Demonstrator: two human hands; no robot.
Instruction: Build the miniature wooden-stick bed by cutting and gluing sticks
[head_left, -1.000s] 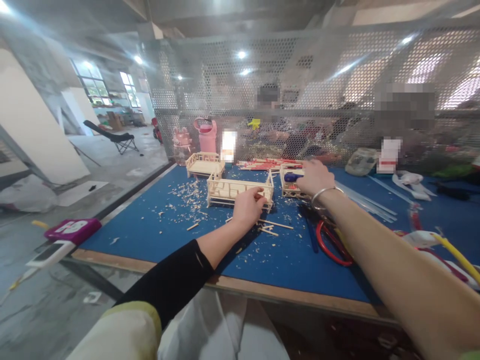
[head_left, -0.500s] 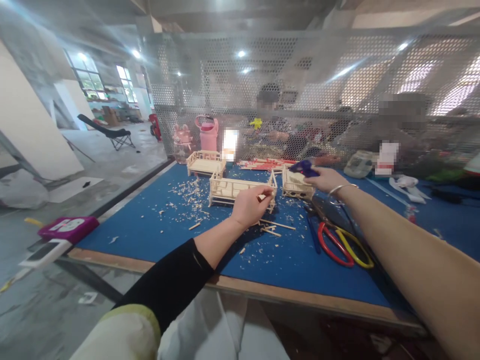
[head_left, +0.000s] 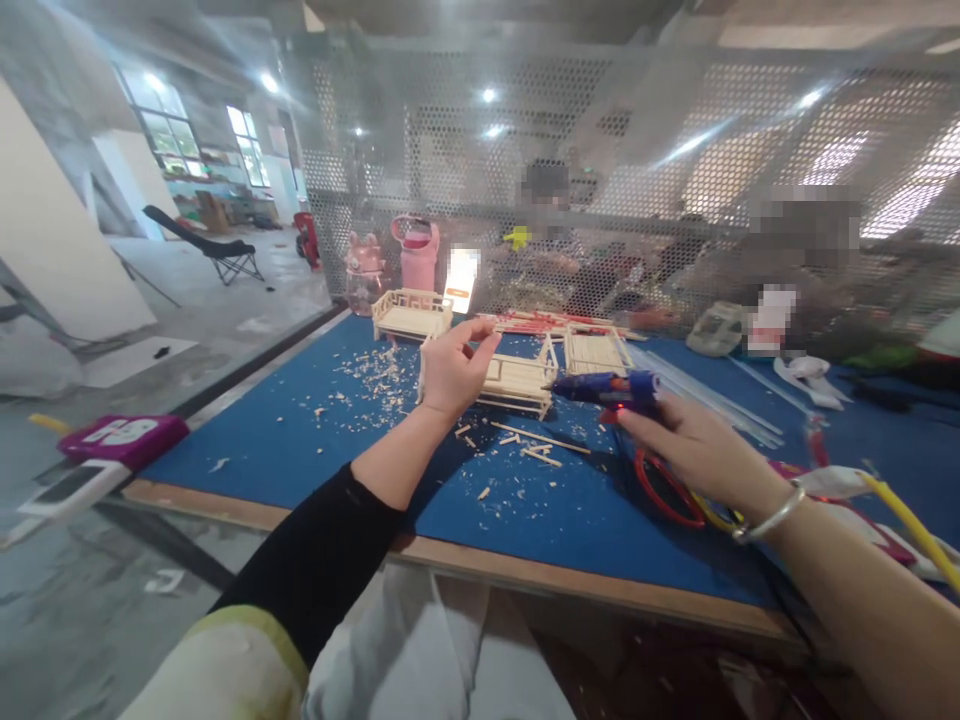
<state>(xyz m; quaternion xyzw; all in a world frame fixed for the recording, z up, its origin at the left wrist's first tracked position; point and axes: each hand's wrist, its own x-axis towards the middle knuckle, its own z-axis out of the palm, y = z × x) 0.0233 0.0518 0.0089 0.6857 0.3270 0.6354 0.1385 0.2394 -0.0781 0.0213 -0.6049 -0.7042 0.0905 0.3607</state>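
My left hand (head_left: 456, 372) is closed in a pinch over the left part of a small wooden bench-like frame (head_left: 521, 378). Whatever may be between its fingertips is too small to make out. A blue hot glue gun (head_left: 609, 389) is gripped in my right hand (head_left: 694, 450), its nozzle pointing left at the frame's right end; whether they touch I cannot tell. Behind, to the left, stands a similar wooden model (head_left: 412, 318). Another slatted wooden piece (head_left: 596, 350) lies behind the glue gun. Short thin sticks (head_left: 541, 438) are scattered on the blue tabletop in front of the frame.
Large scissors (head_left: 664, 492) with red and yellow handles lie partly beneath my right hand. Clear rods (head_left: 712, 400) and red-marked sticks (head_left: 559, 323) lie further back. A lit phone (head_left: 460, 280) and pink bottle (head_left: 418, 255) stand before a perforated screen (head_left: 450, 170). People sit beyond it.
My right hand has brought the glue gun from the right-hand wooden piece nearer to me, beside the middle frame's right end. My left hand has shifted left and slightly away from me along the frame.
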